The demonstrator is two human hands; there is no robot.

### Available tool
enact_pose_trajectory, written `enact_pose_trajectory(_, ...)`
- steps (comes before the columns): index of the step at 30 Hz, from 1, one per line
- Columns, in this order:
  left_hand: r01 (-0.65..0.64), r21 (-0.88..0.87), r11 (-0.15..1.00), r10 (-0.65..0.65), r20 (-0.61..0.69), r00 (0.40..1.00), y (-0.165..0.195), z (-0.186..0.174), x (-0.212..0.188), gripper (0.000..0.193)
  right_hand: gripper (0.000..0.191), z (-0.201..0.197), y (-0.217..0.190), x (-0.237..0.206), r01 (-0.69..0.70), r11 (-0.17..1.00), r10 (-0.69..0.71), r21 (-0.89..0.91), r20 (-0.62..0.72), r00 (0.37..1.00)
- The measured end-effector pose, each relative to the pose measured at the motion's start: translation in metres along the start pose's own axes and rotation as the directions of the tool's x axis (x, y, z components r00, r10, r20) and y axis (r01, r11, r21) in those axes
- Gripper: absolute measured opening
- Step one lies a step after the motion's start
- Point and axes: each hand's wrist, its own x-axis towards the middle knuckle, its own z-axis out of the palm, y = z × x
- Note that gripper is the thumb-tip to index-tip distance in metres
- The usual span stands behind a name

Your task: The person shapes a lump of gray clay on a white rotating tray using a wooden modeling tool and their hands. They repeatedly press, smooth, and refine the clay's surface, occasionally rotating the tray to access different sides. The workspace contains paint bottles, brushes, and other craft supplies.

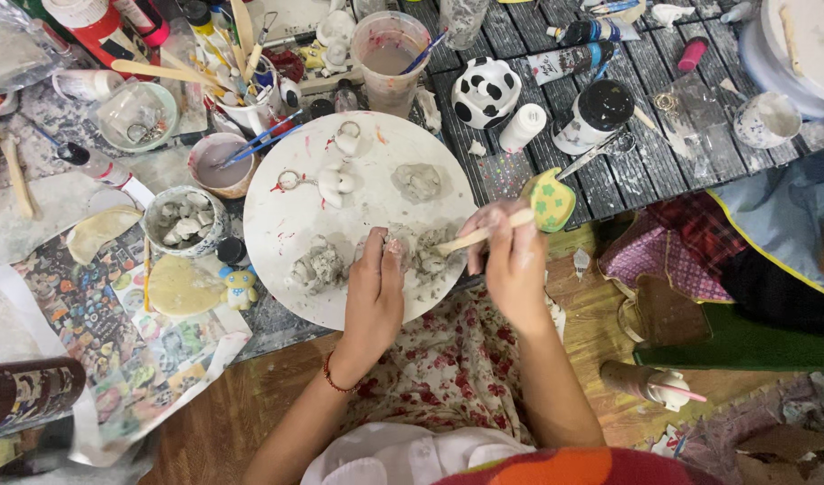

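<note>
Overhead view of a cluttered craft surface (609, 193). The left hand (374, 292) rests, fingers curled, on a grey clay lump (418, 253) lying at the near edge of a round white board (286, 216). The right hand (512, 260) is clamped on a wooden modelling stick (477, 235), its tip touching the same lump. A second clay lump (316, 267) lies just left of it; a third (418, 181) sits farther back. A cup of murky water (389, 58) stands beyond the board, and a spotted black-and-white figurine (485, 90) to its right.
</note>
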Motion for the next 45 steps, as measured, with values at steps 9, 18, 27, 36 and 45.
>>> enact_pose_trajectory(9, 0.100, -0.284, 0.953, -0.113, -0.027, 0.993, -0.020, 0.006, -0.006, 0.036, 0.019, 0.010, 0.004, 0.000, -0.199, 0.958, 0.221, 0.204, -0.086, 0.972)
enact_pose_trajectory(18, 0.089, -0.302, 0.949, -0.111, -0.055, 0.992, -0.025, 0.006, -0.008, 0.031, 0.030, 0.004, 0.029, -0.008, -0.302, 0.857, 0.390, 0.418, -0.142, 0.910)
enact_pose_trajectory(27, 0.004, -0.125, 0.992, -0.005, -0.007, 1.000, -0.012, 0.001, -0.002, 0.020, 0.028, 0.000, 0.023, -0.011, -0.141, 0.764, 0.403, 0.630, -0.295, 0.866)
enact_pose_trajectory(36, -0.001, 0.076, 0.997, -0.009, 0.138, 0.990, -0.011, 0.001, -0.002, 0.018, 0.029, -0.005, 0.004, -0.013, -0.107, 0.718, 0.417, 0.688, -0.302, 0.857)
enact_pose_trajectory(45, -0.146, -0.004, 0.989, 0.144, 0.198, 0.970, -0.005, 0.006, -0.001, 0.023, 0.025, -0.004, -0.005, -0.019, 0.057, 0.764, 0.268, 0.643, -0.396, 0.879)
